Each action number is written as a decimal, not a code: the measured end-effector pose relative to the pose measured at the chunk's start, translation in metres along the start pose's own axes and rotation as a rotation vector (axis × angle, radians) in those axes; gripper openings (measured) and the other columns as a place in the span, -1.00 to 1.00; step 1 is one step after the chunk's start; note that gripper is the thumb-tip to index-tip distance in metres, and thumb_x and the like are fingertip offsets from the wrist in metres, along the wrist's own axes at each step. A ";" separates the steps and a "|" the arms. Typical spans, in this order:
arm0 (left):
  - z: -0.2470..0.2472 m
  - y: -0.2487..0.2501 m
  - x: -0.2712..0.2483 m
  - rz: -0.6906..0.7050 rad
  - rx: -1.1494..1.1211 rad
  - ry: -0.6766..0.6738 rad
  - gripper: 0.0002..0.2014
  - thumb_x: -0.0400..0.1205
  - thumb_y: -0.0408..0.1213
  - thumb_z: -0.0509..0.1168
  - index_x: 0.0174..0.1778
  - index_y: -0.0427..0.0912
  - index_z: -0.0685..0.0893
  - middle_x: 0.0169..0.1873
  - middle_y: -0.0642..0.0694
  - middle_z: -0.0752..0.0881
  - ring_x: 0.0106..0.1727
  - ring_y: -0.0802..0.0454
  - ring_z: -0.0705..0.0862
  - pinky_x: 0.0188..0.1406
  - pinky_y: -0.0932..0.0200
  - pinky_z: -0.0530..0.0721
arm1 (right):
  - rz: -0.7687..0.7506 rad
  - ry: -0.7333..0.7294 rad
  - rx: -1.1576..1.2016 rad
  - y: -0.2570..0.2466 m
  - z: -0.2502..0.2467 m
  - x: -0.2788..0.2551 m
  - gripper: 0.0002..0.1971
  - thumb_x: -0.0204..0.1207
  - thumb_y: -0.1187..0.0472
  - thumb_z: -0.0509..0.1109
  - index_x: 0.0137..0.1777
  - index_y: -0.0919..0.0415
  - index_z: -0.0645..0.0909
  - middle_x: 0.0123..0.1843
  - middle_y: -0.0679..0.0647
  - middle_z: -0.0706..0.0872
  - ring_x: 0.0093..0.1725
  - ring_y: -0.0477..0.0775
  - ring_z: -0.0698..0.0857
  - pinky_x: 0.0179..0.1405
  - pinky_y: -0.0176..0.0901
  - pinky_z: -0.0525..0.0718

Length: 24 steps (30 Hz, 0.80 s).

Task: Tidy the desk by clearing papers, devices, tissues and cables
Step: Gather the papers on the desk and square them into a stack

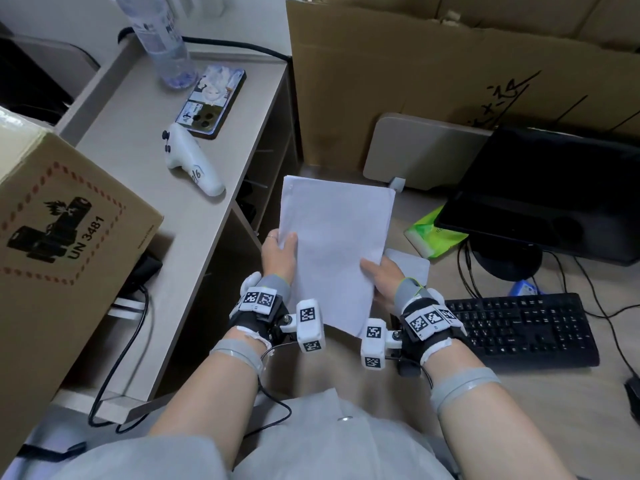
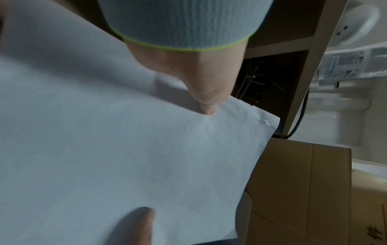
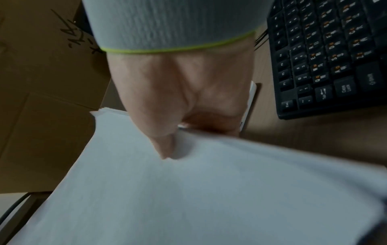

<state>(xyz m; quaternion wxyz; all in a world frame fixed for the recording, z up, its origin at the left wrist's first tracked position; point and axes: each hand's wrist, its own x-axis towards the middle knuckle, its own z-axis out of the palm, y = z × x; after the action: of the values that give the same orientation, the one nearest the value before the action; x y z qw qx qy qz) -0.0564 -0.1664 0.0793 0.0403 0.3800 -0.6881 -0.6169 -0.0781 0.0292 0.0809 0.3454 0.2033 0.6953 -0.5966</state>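
Note:
A stack of white papers (image 1: 334,244) is held up in the air over the gap between the side shelf and the desk. My left hand (image 1: 278,252) grips its left edge, thumb on top (image 2: 206,106) and fingers underneath. My right hand (image 1: 379,275) grips the right edge, thumb pressed on the top sheet (image 3: 165,149). The papers (image 2: 125,157) fill both wrist views (image 3: 199,199). A green tissue pack (image 1: 433,233) lies on the desk beside the monitor base. Black cables (image 1: 588,282) run behind the keyboard.
A black keyboard (image 1: 523,329) and a dark monitor (image 1: 547,192) stand at the right. The side shelf (image 1: 145,174) carries a white controller (image 1: 192,164), a phone (image 1: 211,102) and a water bottle (image 1: 161,39). Cardboard boxes stand at the left (image 1: 59,244) and behind (image 1: 433,81). A white pad (image 1: 412,265) lies under my right hand.

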 end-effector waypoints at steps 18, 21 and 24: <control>-0.010 -0.037 0.039 -0.357 0.267 -0.068 -0.77 0.64 -0.41 0.21 0.15 -0.27 0.70 -0.06 -0.16 0.70 -0.05 -0.13 0.61 -0.03 0.16 0.46 | 0.009 0.022 -0.194 0.001 -0.019 0.060 -0.83 0.62 0.27 0.28 0.11 0.10 0.67 -0.01 0.22 0.76 -0.20 0.17 0.71 -0.12 0.02 0.82; -0.007 -0.043 0.051 -0.434 0.149 0.003 -0.79 0.64 -0.32 0.24 0.07 -0.27 0.74 -0.05 -0.19 0.75 0.00 -0.18 0.68 -0.04 0.09 0.56 | -0.045 0.190 -0.246 -0.006 -0.021 0.083 -0.75 0.64 0.32 0.25 0.23 0.28 0.66 -0.04 0.17 0.69 -0.19 0.10 0.63 -0.43 -0.39 0.57; -0.007 -0.049 0.058 -0.543 0.006 0.009 -0.83 0.67 -0.18 0.22 -0.18 -0.15 0.63 -0.32 -0.08 0.70 -0.36 -0.04 0.70 -0.43 0.22 0.49 | -0.071 0.294 -0.243 -0.016 -0.015 0.106 -0.74 0.65 0.31 0.24 0.26 0.33 0.64 0.01 0.16 0.67 -0.07 0.07 0.57 -0.25 -0.34 0.40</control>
<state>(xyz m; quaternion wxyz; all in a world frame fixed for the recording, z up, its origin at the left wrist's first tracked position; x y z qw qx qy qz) -0.0707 -0.2025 0.0142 -0.1244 0.5534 -0.5626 -0.6014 -0.1650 0.0272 0.0161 0.2409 0.2205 0.8119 -0.4840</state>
